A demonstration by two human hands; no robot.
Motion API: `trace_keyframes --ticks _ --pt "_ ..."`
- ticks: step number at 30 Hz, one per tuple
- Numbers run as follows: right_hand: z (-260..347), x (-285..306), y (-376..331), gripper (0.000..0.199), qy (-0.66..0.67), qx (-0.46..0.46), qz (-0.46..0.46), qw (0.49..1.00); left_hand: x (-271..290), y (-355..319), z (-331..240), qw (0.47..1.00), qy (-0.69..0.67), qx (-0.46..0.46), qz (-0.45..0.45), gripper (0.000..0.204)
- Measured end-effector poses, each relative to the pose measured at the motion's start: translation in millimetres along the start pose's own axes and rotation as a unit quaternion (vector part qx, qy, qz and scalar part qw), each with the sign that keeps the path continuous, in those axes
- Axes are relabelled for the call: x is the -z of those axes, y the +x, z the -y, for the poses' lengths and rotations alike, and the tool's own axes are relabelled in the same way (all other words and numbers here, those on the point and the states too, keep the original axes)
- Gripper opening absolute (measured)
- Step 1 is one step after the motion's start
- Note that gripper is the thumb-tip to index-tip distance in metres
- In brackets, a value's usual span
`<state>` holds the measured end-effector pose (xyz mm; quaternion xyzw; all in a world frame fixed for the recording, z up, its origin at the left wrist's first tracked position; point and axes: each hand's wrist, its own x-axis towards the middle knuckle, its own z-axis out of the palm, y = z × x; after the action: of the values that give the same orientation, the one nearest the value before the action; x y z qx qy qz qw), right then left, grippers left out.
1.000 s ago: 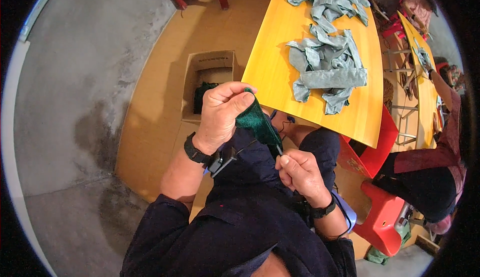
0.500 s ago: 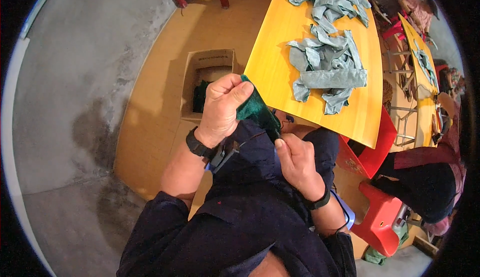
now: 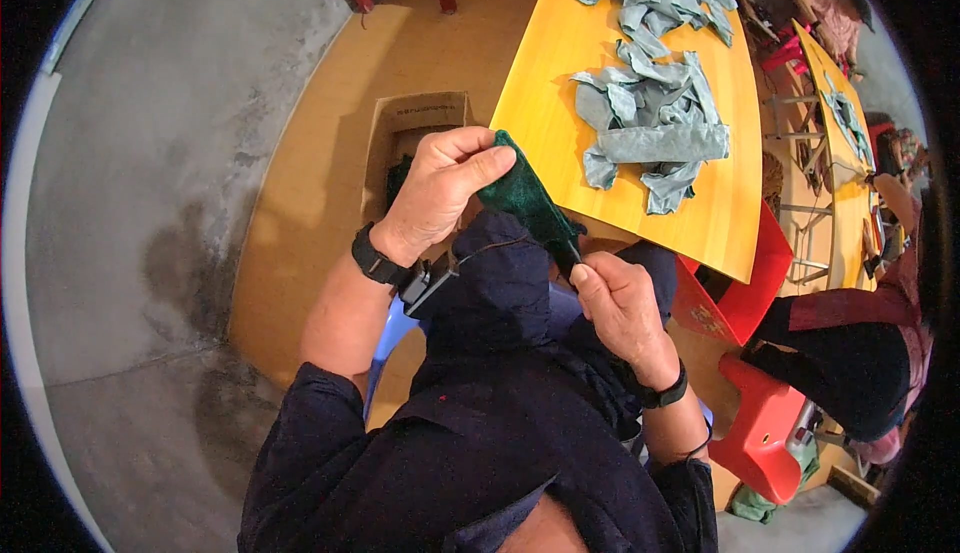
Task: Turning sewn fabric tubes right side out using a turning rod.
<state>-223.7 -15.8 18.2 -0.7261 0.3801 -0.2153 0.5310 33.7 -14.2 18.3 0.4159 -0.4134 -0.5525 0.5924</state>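
My left hand point(image 3: 440, 188) pinches the upper end of a dark green cloth strip point(image 3: 525, 203), and my right hand point(image 3: 615, 303) grips its lower end, so the strip is stretched slantwise between them above my lap. Both wrists wear black bands. On the yellow table point(image 3: 560, 103) in front of me lies a heap of several grey-green cloth strips point(image 3: 650, 113).
An open cardboard box point(image 3: 400, 138) with dark green cloth inside stands on the floor left of the table. A red bin point(image 3: 725, 293) hangs at the table's right, a red stool point(image 3: 765, 423) beyond it. Another person point(image 3: 850, 353) sits at right by a second yellow table point(image 3: 850, 203).
My left hand has lifted and pulled the green strip up and left, while my right hand slid along to its lower end and pinched it taut.
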Motion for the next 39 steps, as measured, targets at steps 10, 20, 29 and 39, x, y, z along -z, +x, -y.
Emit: trace_keyframes --ticks 10,20,29,39 --pt "1.5 -1.4 -4.1 0.022 -0.019 0.033 0.021 0.999 4.1 -4.1 -14.1 0.990 0.120 -0.065 0.048 0.012" --pt "7.3 -0.7 -5.3 0.022 -0.080 0.048 0.028 0.995 -10.8 -14.2 -9.3 0.982 0.155 -0.083 0.067 0.006" --pt "8.0 2.9 10.3 0.019 -0.164 0.066 0.011 0.984 -14.2 5.4 -14.0 0.898 0.341 -0.251 0.120 0.008" --pt "-25.8 37.0 12.9 0.012 -0.117 0.037 0.131 0.984 -12.7 11.0 -62.9 0.916 0.226 -0.276 -0.187 0.013"
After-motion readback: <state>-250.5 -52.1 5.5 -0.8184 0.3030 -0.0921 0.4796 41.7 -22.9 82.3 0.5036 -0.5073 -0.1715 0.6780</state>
